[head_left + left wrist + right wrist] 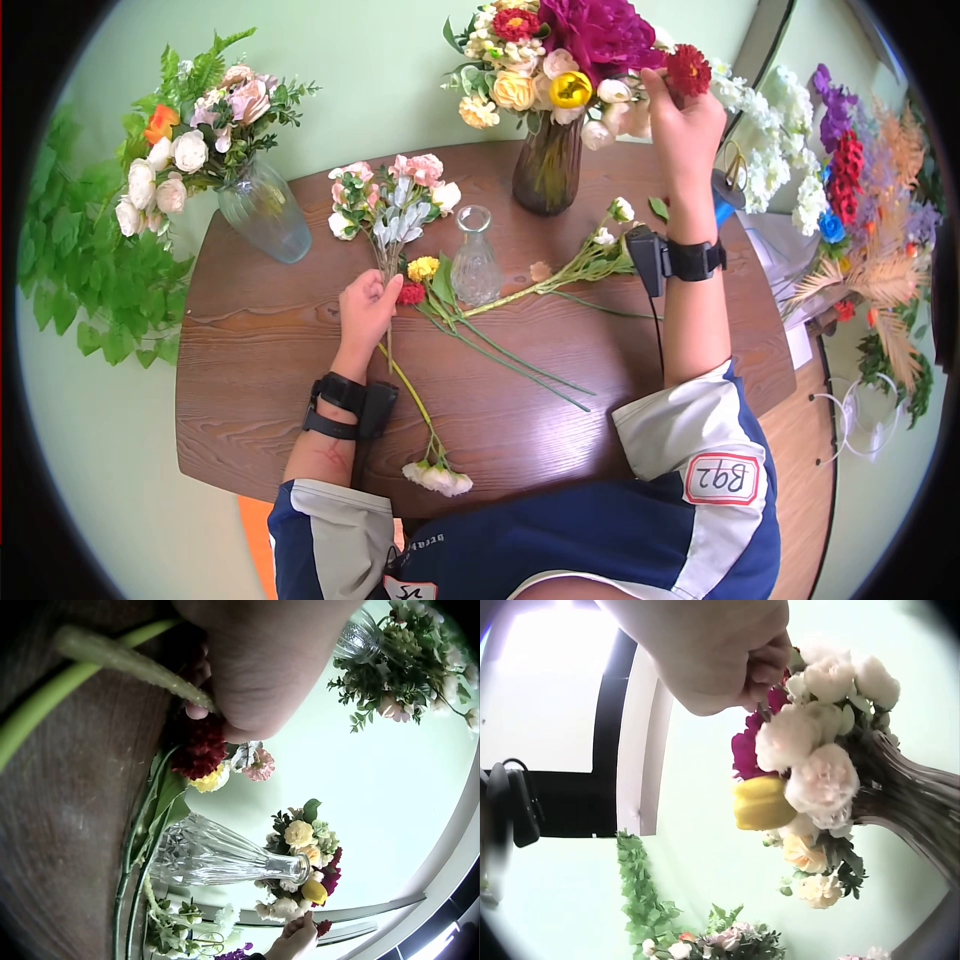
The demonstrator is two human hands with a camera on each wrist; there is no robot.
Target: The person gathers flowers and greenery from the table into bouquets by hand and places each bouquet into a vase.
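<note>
In the head view the left hand [367,308] grips the stems of a small bunch of pink and white flowers [398,195] with silvery leaves. Close beside that hand lie a red flower [411,293] and a yellow one [423,268]. The right hand [688,128] pinches a red flower [689,70] at the right edge of a large bouquet [560,80], which stands in a dark ribbed vase [547,165]. In the right wrist view its curled fingers are beside the bouquet's blooms; the stem is mostly hidden. An upright clear glass vase [475,262] stands between the hands.
A blue glass vase [265,212] with flowers leans at the back left. Leafy stems [560,275] lie right of the clear vase, and a stem with white blooms [437,478] lies near the front edge. More artificial flowers [845,180] fill the right side.
</note>
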